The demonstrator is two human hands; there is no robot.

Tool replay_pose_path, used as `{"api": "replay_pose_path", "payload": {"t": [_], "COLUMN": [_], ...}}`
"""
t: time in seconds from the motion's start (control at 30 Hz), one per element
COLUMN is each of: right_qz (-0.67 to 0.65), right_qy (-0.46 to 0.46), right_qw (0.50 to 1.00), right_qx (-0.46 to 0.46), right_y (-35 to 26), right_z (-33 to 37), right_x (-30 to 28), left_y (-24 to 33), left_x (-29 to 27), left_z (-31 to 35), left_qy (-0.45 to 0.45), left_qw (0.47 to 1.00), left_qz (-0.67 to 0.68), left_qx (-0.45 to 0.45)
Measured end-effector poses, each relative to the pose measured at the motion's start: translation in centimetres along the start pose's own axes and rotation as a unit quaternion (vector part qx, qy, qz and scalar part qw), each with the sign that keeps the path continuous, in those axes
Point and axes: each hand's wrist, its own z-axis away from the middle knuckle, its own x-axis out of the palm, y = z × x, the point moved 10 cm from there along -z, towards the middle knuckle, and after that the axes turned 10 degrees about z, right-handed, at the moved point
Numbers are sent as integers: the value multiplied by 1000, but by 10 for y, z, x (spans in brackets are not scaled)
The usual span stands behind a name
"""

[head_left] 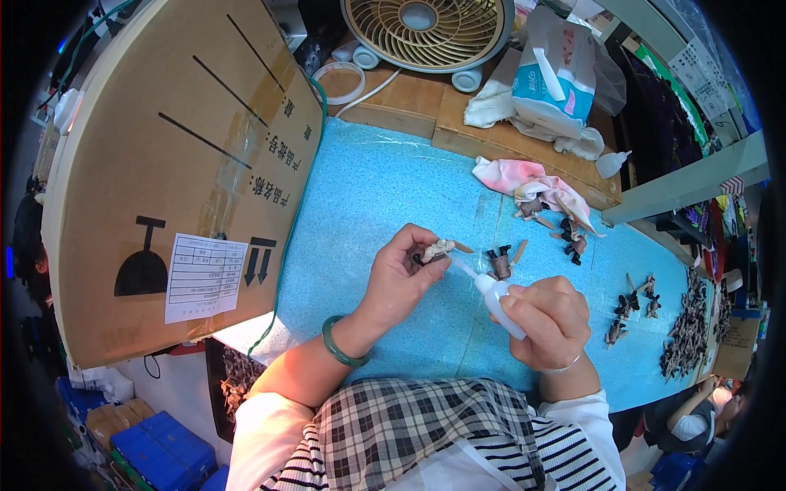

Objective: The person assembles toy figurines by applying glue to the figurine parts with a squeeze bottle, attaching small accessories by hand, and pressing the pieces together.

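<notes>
My left hand [404,274], with a green bangle at its wrist, pinches a small figurine [438,250] with a pale top and dark lower part. My right hand [548,321] grips a white squeeze bottle [498,301] with a thin nozzle. The nozzle tip points at the figurine, close beside it; whether they touch I cannot tell. Just beyond the bottle, another brown and black figurine [499,263] lies on the blue work surface [393,188]. More figurines [573,241] lie farther back, next to a pink and white cloth [528,175].
A large cardboard box [164,106] stands along the left. At the back are a fan [426,33], a tissue pack [557,82] and a wooden ledge [458,123]. Small groups of figurines [626,307] and a big pile [684,331] lie to the right. Another person [692,417] sits at far right.
</notes>
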Motion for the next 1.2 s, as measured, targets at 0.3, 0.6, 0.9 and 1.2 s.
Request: {"api": "replay_pose_path", "payload": {"t": [0.3, 0.6, 0.9, 1.2], "right_qz": [4, 4, -4, 2], "right_qy": [-24, -26, -6, -17], "right_qw": [999, 999, 1000, 1000], "right_qx": [29, 27, -4, 6], "right_y": [0, 0, -2, -1], "right_z": [-2, -2, -1, -2], "right_x": [5, 6, 2, 4], "left_y": [-2, -3, -2, -3], "left_x": [3, 2, 4, 3], "left_z": [1, 1, 1, 1], "left_qy": [-13, -12, -13, -17], "left_qw": [1000, 1000, 1000, 1000], "left_qz": [9, 8, 3, 13], "left_qx": [-7, -13, -10, -11]}}
